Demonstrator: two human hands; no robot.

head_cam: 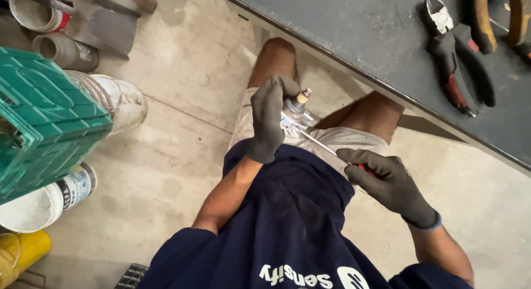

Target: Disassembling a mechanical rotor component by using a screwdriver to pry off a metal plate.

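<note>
I see the left hand (pixel 269 118) closed around a small metal fitting (pixel 297 107), mostly hidden; the right hand (pixel 390 184) grips a screwdriver (pixel 323 146), handle concealed.

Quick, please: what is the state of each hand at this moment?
Left hand: closed around a small metal fitting.
Right hand: closed on the red handle of a screwdriver, tip at the fitting.

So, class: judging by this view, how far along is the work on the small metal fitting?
Done: the left hand has the small metal fitting gripped over the lap. In hand: the right hand holds a red-handled screwdriver, its tip at the fitting's base. Left: whether the screw is tight or loose cannot be told. The pliers lie unused on the dark bench.
</note>
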